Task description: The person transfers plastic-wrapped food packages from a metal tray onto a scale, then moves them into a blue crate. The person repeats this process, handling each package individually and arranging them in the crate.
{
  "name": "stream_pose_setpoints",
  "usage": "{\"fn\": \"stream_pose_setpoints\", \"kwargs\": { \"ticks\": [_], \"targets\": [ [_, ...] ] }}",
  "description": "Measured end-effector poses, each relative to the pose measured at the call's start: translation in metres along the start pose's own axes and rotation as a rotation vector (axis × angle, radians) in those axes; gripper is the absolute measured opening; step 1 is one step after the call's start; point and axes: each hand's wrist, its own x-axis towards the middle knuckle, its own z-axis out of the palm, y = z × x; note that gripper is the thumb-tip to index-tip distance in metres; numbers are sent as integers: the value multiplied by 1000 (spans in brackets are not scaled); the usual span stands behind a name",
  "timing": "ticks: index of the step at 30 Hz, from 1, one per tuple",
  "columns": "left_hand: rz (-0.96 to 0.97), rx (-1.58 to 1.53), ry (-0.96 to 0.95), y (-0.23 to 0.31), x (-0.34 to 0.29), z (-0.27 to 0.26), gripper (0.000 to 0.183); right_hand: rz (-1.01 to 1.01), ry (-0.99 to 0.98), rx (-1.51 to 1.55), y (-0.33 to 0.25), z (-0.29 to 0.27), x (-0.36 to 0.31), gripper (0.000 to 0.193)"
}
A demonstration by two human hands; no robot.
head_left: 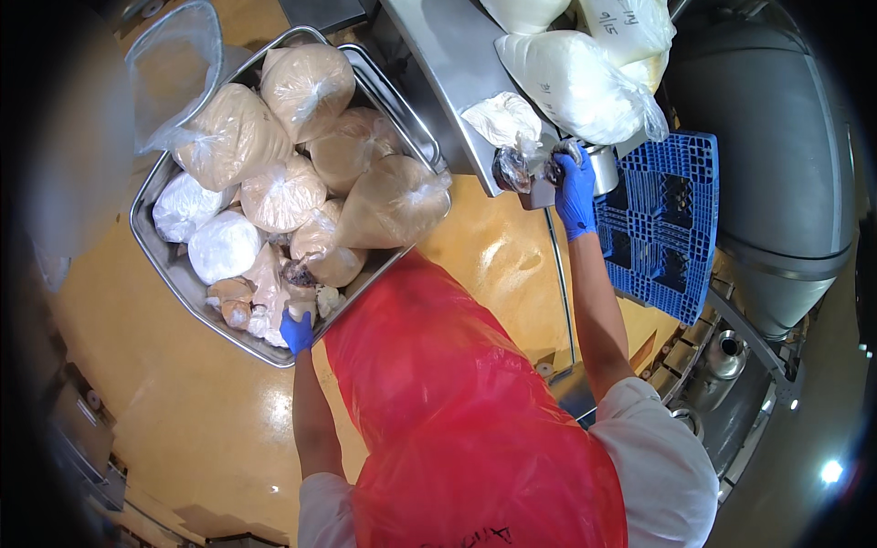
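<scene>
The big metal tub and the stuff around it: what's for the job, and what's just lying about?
Seem part of the job:
metal tub
tan bags
small bags near the left hand
dark bag at the right hand

Probably just around:
blue pallet
big grey tank

From here I see what looks like an industrial food-processing room. A big rounded grey metal vessel (767, 151), blue plastic lattice pallet (653, 221) and rectangular stainless-steel tub (167, 260) of tan-filled clear plastic bags (228, 137) show it.
</scene>
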Motion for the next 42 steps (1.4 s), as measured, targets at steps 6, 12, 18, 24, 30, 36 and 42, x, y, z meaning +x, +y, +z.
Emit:
{"fn": "stream_pose_setpoints", "kwargs": {
  "ticks": [6,12,18,24,30,36,42],
  "targets": [
    [23,-345,63,124,-28,-53,39,-244,13,-420,14,19,-41,44],
    [156,-762,-229,414,-42,-99,33,-355,117,-613,3,0,-27,37],
    [278,-1283,-769,600,12,-34,46,-237,89,-463,-56,5,-26,26],
    [681,-298,-90,641,24,6,60,-285,138,-352,-118,15,-25,26],
    [707,-464,-382,579,24,26,42,-463,-67,-492,-168,91,40,31],
    [547,-394,-466,548,0,-50,43,-840,-158,-934,-152,147,146,26],
    [237,-611,-256,315,8,-77,40,-660,-247,-1155,-113,171,164,24]
  ]
}}
